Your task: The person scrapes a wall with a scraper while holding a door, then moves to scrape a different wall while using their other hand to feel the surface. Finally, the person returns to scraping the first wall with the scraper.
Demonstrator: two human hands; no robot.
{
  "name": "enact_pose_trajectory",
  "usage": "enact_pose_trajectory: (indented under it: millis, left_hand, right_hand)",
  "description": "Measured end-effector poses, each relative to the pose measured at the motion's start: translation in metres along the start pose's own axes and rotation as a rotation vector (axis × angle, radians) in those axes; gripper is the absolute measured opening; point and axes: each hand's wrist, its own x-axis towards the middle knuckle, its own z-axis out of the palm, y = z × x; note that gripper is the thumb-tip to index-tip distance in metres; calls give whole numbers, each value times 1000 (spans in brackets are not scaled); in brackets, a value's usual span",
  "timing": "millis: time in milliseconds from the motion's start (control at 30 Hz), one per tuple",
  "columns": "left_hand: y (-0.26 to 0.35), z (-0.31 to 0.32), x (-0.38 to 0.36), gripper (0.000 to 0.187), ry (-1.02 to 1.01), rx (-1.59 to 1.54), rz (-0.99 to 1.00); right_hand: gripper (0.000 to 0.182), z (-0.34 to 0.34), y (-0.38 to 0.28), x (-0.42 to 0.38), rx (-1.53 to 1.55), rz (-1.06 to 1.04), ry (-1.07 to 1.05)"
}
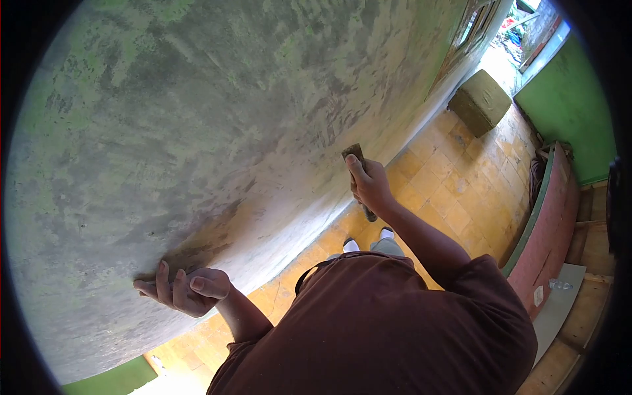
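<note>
A wall (217, 118) with patchy grey and faded green paint fills the upper left. My right hand (370, 181) grips a scraper (353, 152): its flat, brownish broad end sticks out above the thumb and its narrow end shows below the fist. That tool is held a little out from the wall surface. At the lower left, my left hand (191, 291) is held close to the wall with nothing in it, fingers loosely bent and spread, palm turned up. A dark shadow lies on the wall beside its fingertips.
Yellow tiles cover the floor (440, 191) around my feet. A square brown block (480, 102) stands by the bright doorway (503, 56). On the right, a reddish panel with a green edge (546, 230) leans near a green wall (586, 112).
</note>
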Motion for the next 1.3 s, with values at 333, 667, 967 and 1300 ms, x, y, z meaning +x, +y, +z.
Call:
enact_pose_trajectory:
  millis: [333, 667, 967, 1300]
  left_hand:
    - [1, -1, -1, 18, -9, -1, -7]
    - [1, -1, 0, 18, -26, -2, -12]
    - [2, 0, 1, 18, -12, 4, -12]
    - [5, 5, 7, 20, 44, -25, 18]
  right_hand:
    - [49, 9, -12, 9, 3, -54, 6]
    - [49, -3, 15, 6, -192, 26, 42]
    - [48, -11, 30, -24, -190, 47, 65]
    - [50, -8, 7, -9, -180, -20, 35]
